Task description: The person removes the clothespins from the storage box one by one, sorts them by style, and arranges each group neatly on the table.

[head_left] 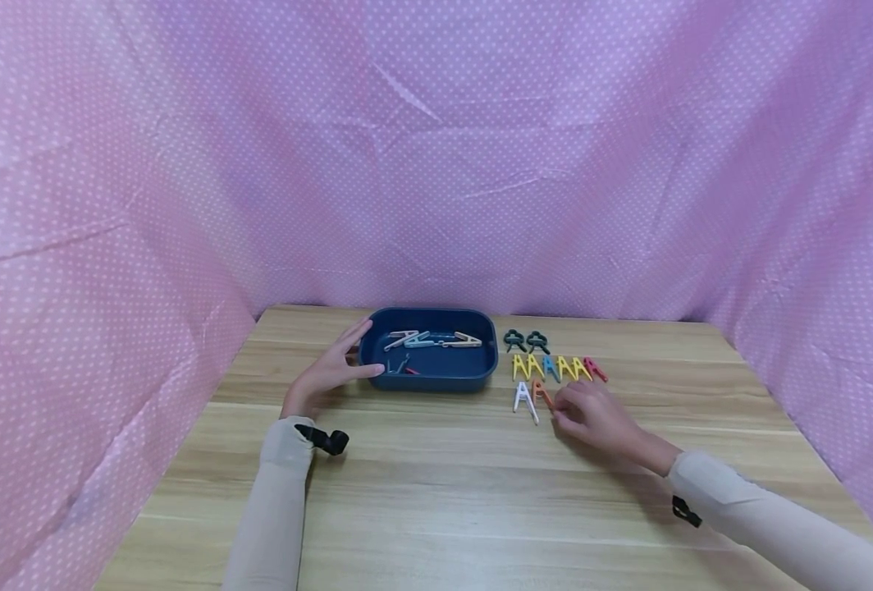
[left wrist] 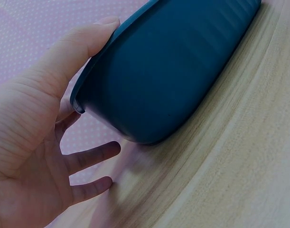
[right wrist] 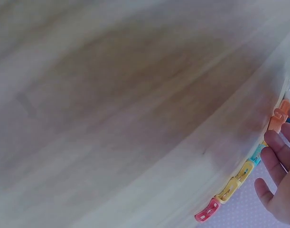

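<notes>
My left hand (head_left: 329, 368) spans the left end of a dark blue bin (head_left: 436, 383), with the thumb on its rim. In the left wrist view the thumb (left wrist: 85, 40) lies along the rim, and two straight fingers stand apart below. With its fingertips, my right hand (head_left: 597, 417) pinches one leg of an orange clothespin (head_left: 538, 389) on the table. A white clothespin (head_left: 523, 397) lies just left of it. Behind these runs a row of yellow, blue and red clothespins, among them a red clothespin (head_left: 595, 368) at the right end.
Two dark green clips (head_left: 514, 339) lie behind the coloured row. Inside the bin are several pale clips, such as a cream clothespin (head_left: 463, 340), and a few small dark and red pieces. A pink dotted cloth (head_left: 436, 205) hangs around the wooden table (head_left: 436, 492).
</notes>
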